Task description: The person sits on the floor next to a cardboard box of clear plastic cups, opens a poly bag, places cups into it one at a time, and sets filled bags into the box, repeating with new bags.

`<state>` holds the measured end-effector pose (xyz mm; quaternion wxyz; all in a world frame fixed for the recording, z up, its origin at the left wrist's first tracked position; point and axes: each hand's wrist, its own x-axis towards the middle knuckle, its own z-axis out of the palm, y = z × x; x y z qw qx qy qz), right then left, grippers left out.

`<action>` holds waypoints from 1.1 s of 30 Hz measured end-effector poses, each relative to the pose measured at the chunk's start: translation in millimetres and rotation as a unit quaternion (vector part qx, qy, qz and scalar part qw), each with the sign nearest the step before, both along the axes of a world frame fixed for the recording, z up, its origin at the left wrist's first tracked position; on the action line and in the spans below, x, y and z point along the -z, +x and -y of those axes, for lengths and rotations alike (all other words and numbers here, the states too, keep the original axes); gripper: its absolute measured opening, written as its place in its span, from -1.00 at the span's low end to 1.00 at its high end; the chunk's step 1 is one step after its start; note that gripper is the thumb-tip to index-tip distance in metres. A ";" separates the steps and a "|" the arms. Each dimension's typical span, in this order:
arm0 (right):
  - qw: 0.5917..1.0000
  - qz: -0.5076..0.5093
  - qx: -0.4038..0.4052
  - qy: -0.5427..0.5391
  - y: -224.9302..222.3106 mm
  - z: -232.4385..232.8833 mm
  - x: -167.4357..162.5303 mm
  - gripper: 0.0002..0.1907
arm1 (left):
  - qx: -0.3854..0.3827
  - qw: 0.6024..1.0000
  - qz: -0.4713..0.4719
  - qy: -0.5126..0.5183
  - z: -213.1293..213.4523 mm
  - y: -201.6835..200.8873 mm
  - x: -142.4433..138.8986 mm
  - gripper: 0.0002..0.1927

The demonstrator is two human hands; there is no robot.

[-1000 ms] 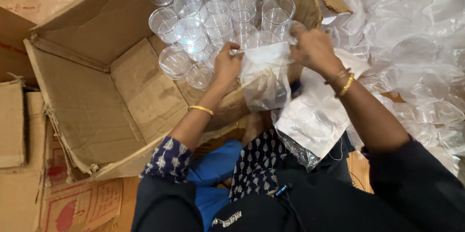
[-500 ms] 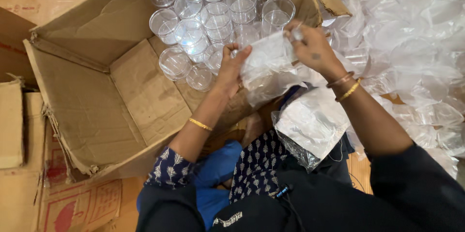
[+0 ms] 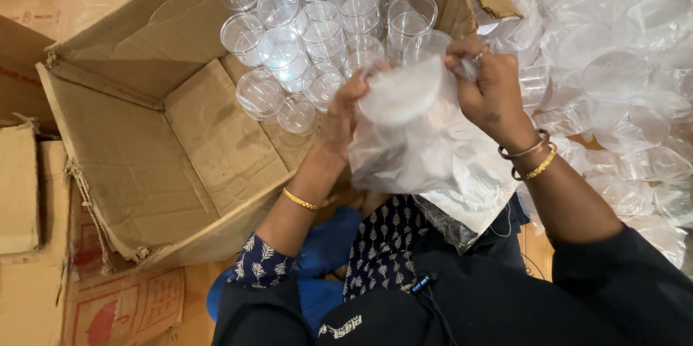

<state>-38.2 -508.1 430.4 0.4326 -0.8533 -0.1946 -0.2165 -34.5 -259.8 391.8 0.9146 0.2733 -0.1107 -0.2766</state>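
Note:
My left hand [image 3: 345,109] and my right hand [image 3: 491,89] both grip the top of a clear plastic bag [image 3: 411,147] held over the near edge of an open cardboard box [image 3: 137,144]. A clear plastic cup [image 3: 401,91] sits bottom-up inside the bag, between my hands. Several clear plastic cups [image 3: 310,21] stand packed together in the far part of the box, just beyond my hands. A second plastic bag [image 3: 480,198] lies on my lap below the first.
A large heap of loose clear plastic cups and wrappers [image 3: 613,79] covers the floor to the right. Flattened cardboard pieces [image 3: 29,194] lie at the left. The near-left half of the box shows bare cardboard bottom.
Both hands have lifted the bag upward and toward the box, and the cup inside it now shows bottom-up between them.

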 end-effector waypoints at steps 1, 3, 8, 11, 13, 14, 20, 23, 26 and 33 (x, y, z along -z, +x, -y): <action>1.000 0.006 -0.010 -0.012 -1.0 2.2 1.2 -0.95 | 0.046 0.998 0.032 -0.003 -2.1 -2.2 3.4 -0.36; 0.999 0.029 -0.042 -0.019 -1.2 3.2 5.0 -0.89 | 0.144 0.979 0.057 0.133 -1.2 -10.0 8.8 -0.43; 0.993 0.042 -0.098 -0.052 -8.9 4.1 22.0 -0.65 | 0.299 0.798 0.358 0.381 22.1 -22.6 5.1 -0.59; 0.992 0.005 -0.028 -0.120 -22.3 36.8 28.2 -0.64 | 0.221 0.830 0.428 0.280 19.0 -27.1 -6.0 -0.59; 0.982 -0.063 0.052 -0.172 -24.7 73.9 29.7 -0.62 | 0.041 0.789 0.543 0.286 10.4 -22.7 -11.4 -0.67; 0.975 -0.063 0.092 -0.194 -24.5 96.1 29.6 -0.68 | 0.056 0.900 0.316 0.295 3.0 -25.8 -11.6 -0.71; 0.936 0.077 0.215 -0.267 15.4 194.4 35.2 -0.90 | -0.201 0.810 0.204 0.513 -46.9 55.0 20.0 -0.74; 0.944 0.079 0.211 -0.239 27.0 204.0 43.9 -0.82 | -0.173 0.768 0.177 0.590 -58.1 85.5 66.8 -0.66; 0.989 0.066 0.121 -0.055 17.5 186.3 58.4 -0.50 | -0.122 0.661 0.265 0.691 -55.4 108.1 117.7 -0.49; 0.882 -0.087 -0.104 0.452 -10.6 107.2 71.8 -0.36 | -0.023 0.581 0.347 0.736 -4.9 133.5 170.9 -0.17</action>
